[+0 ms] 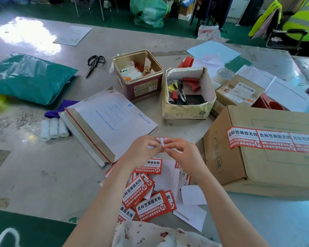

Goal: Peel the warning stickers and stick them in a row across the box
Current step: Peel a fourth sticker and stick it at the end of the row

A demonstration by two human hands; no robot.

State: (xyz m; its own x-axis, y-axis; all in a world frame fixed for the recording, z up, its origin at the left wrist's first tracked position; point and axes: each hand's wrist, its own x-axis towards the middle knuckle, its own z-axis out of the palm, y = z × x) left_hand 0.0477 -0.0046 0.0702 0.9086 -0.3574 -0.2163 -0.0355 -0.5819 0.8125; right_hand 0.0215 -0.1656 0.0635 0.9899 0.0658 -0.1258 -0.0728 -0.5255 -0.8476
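My left hand point(144, 148) and my right hand point(181, 152) meet above the table, both pinching one red-and-white warning sticker point(161, 141) at its corner; most of it is hidden behind my fingers. Below my forearms lies a heap of the same stickers point(146, 198) mixed with blank white backing papers point(191, 204). The brown cardboard box point(253, 168) lies at the right. On its top face three stickers point(273, 140) sit in a row, the last one cut off by the frame edge.
A white mailer envelope point(105, 125) lies to the left of my hands. Behind stand a red tin point(138, 75) and a small open carton of pens point(186, 93). Scissors point(94, 64), a green plastic parcel point(29, 77), paper rolls point(53, 129) and tape rolls point(224, 74) lie around.
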